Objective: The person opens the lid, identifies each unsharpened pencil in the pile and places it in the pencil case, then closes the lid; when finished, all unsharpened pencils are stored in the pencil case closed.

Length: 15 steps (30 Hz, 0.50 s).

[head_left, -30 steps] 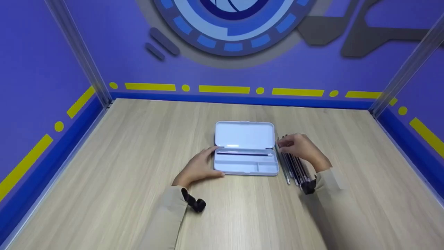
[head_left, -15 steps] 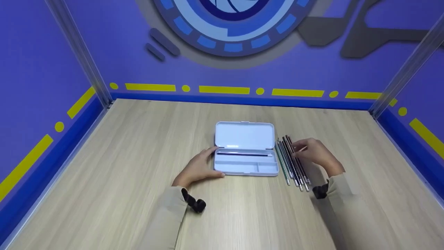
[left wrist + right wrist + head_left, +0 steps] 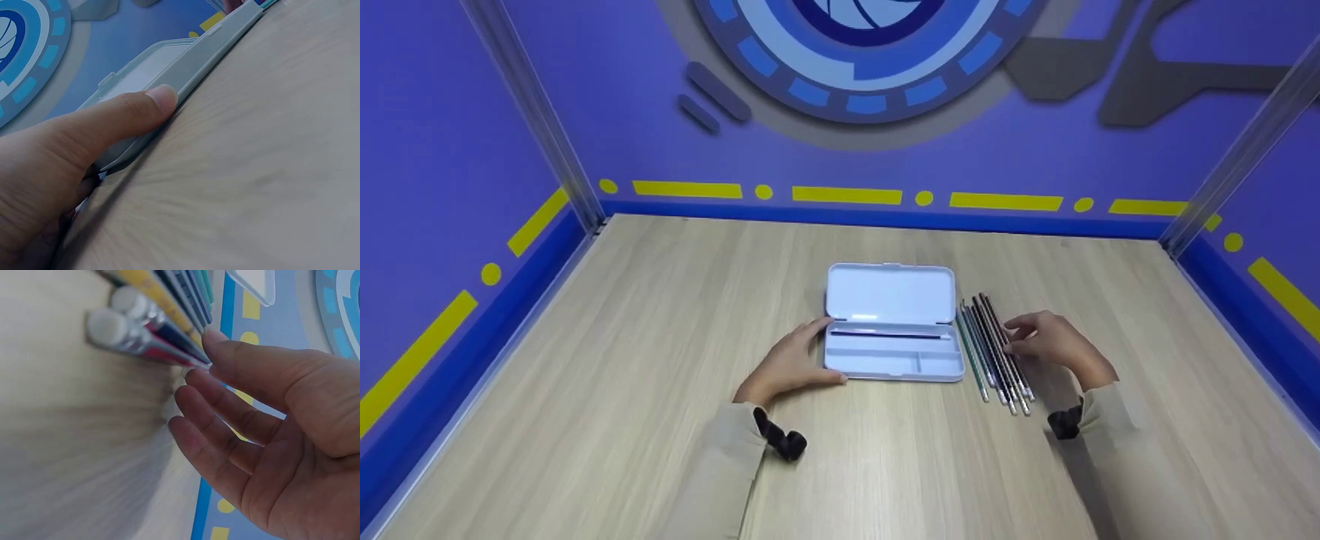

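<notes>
A white pencil case (image 3: 894, 364) lies with its lid (image 3: 889, 294) raised on the wooden table. One dark pencil (image 3: 889, 334) rests in its rear compartment. My left hand (image 3: 789, 363) grips the case's left end, thumb (image 3: 163, 98) against the front edge and fingers at the back corner. Right of the case, several pencils (image 3: 997, 360) lie side by side, their eraser ends toward me. My right hand (image 3: 1056, 345) is at the right side of this bundle, fingers loosely bent. In the right wrist view its thumb (image 3: 225, 354) is at the outermost pencils, with no pencil lifted.
The light wooden table (image 3: 675, 300) extends around the case and pencils. Blue-purple panels (image 3: 840, 161) with yellow marks stand along the back and both sides. Metal posts (image 3: 540, 120) rise at the two back corners. A black strap device (image 3: 784, 442) sits on each wrist.
My right hand has moved rightward and toward me, from over the pencils' far ends to their right side, uncovering the bundle. The left hand keeps its hold on the pencil case.
</notes>
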Tool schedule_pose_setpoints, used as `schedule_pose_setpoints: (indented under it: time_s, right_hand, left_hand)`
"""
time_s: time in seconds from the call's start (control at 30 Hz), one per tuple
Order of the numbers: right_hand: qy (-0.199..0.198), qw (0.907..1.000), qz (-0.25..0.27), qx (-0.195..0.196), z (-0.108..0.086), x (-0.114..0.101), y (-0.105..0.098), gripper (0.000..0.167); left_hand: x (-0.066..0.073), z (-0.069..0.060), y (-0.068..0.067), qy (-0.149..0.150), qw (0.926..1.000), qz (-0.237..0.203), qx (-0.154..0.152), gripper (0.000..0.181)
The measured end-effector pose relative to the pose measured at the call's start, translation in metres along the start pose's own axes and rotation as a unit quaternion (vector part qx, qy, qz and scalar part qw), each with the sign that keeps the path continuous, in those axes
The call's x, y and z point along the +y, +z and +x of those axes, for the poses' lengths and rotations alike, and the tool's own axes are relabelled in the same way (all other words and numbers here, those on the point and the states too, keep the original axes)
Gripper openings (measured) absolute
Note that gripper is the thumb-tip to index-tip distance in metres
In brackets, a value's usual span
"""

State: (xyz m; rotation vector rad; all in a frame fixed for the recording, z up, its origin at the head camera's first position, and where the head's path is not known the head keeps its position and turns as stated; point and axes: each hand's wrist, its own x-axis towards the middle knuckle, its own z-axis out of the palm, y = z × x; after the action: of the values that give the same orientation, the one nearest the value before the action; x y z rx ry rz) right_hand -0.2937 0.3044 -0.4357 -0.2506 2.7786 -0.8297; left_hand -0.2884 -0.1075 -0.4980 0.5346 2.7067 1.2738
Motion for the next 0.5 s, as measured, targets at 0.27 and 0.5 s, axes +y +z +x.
schedule_pose_setpoints:
  time_s: [0.27, 0.5]
  right_hand:
    - [0.009, 0.9997, 0.013, -0.02, -0.003, 0.007, -0.001, 0.046]
    - [0.018, 0.9984, 0.043, -0.032, -0.002, 0.014, -0.001, 0.048]
  left_hand:
    - [0.0, 0.0, 0.0, -0.002, 1.0, 0.001, -0.005, 0.101]
    - [-0.001, 0.0, -0.001, -0.004, 0.9999, 0.013, -0.005, 0.101]
